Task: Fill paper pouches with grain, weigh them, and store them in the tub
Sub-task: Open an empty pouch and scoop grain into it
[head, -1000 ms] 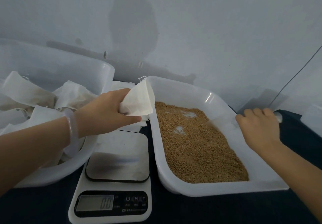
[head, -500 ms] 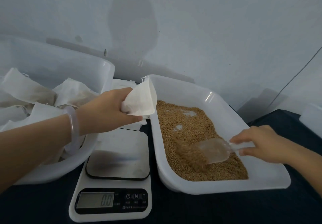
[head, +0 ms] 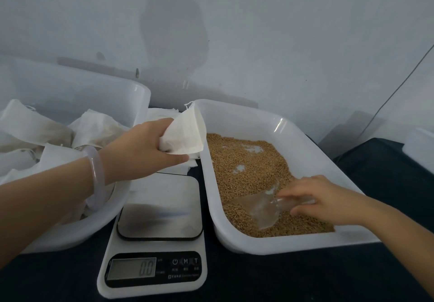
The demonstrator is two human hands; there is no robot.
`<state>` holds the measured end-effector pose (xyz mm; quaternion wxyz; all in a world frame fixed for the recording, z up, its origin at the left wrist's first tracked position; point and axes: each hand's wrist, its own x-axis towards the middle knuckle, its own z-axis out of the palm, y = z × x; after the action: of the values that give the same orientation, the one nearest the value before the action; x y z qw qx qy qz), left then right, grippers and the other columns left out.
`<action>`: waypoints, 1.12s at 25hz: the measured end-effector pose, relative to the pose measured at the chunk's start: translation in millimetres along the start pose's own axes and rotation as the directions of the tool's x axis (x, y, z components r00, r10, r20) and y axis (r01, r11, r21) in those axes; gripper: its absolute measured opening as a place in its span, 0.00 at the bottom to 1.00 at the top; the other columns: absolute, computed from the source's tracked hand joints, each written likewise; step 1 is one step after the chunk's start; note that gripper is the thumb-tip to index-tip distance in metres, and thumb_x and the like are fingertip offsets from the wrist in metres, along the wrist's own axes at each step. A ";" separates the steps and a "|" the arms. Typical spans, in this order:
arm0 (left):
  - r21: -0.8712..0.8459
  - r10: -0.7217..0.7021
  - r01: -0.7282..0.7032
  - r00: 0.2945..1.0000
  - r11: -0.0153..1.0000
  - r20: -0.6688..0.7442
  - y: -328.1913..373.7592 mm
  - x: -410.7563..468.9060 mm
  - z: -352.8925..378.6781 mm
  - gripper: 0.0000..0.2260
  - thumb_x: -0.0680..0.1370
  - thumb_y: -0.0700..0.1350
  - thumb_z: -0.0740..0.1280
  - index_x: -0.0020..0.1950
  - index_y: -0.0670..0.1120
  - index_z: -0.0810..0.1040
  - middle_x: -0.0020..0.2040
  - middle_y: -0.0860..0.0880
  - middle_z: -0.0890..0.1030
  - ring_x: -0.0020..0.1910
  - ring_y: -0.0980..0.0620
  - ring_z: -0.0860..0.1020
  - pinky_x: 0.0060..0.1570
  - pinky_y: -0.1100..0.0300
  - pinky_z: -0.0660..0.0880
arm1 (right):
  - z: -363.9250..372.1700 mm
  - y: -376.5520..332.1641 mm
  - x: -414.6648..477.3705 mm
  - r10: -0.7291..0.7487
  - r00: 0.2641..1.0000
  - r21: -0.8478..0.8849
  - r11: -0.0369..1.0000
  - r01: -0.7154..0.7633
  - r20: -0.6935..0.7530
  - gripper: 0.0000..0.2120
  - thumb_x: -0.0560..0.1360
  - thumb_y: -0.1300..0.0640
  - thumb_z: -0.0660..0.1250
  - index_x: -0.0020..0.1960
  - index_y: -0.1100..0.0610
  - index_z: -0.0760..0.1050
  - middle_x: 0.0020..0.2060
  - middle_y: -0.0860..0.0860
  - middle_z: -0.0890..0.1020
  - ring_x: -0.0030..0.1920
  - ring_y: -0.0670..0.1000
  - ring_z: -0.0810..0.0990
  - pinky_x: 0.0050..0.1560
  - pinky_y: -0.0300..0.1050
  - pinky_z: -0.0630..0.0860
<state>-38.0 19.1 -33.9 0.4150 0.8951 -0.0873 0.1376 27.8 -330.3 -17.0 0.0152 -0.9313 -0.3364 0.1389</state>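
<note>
Left hand (head: 145, 151) pinches the pouch (head: 187, 132) by its lower end, thumb beneath and fingers curled over. The mouth points toward upper centre of the frame and looks barely parted. Right hand (head: 321, 198) grips the handle of the clear scoop (head: 260, 207), fingers curled round it, with the blade lying in the grain (head: 249, 167) at the lower right of the tray (head: 305, 142). Whether the scoop carries a load cannot be told. Hazard one: with so narrow a mouth and only one hand on it, a poured scoopful would likely run over the lip. The pouch sits at the tray's far left corner, so stray grain could land on the scale (head: 159, 207), which reads zero, and upset the weighing. Hazard two: the soft paper may fold shut under the load, given the end grip. Left forearm crosses from lower left over the tub (head: 138, 95), wrist level, bangle (head: 97, 177) on it. Right forearm enters from lower right, wrist dipped into the tray. Other pouches (head: 30, 125) lie in the tub, left of frame.
</note>
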 end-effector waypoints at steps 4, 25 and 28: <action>-0.010 -0.007 0.007 1.000 1.000 0.007 0.9 0.1 -0.3 0.11 0.71 0.47 0.72 0.44 0.58 0.71 0.34 0.73 0.74 0.31 0.70 0.74 0.28 0.75 0.67 | -3.1 5.0 -3.2 -0.003 1.000 -0.083 0.997 0.002 -0.021 0.16 0.76 0.48 0.64 0.57 0.29 0.65 0.53 0.29 0.76 0.56 0.29 0.69 0.69 0.37 0.49; -0.013 -0.051 0.051 0.999 0.999 0.013 3.2 -0.7 -0.2 0.11 0.70 0.47 0.73 0.48 0.55 0.74 0.33 0.69 0.76 0.31 0.67 0.75 0.28 0.72 0.69 | -31.4 41.2 -35.9 0.160 0.966 -0.114 0.976 -0.186 -0.204 0.15 0.76 0.50 0.64 0.59 0.35 0.68 0.51 0.33 0.75 0.54 0.35 0.72 0.71 0.45 0.49; 0.016 -0.058 0.058 0.998 0.998 0.000 3.4 -0.8 -1.2 0.16 0.66 0.46 0.75 0.50 0.53 0.74 0.36 0.59 0.78 0.36 0.63 0.76 0.31 0.70 0.70 | -27.1 43.6 -38.7 0.167 0.962 0.033 0.986 -0.163 -0.217 0.16 0.74 0.52 0.67 0.59 0.37 0.70 0.52 0.36 0.79 0.54 0.37 0.75 0.67 0.48 0.65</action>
<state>-39.9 17.9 -31.0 0.4115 0.9006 -0.0603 0.1262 33.8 -386.7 13.4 0.0474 -0.9655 -0.2529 0.0389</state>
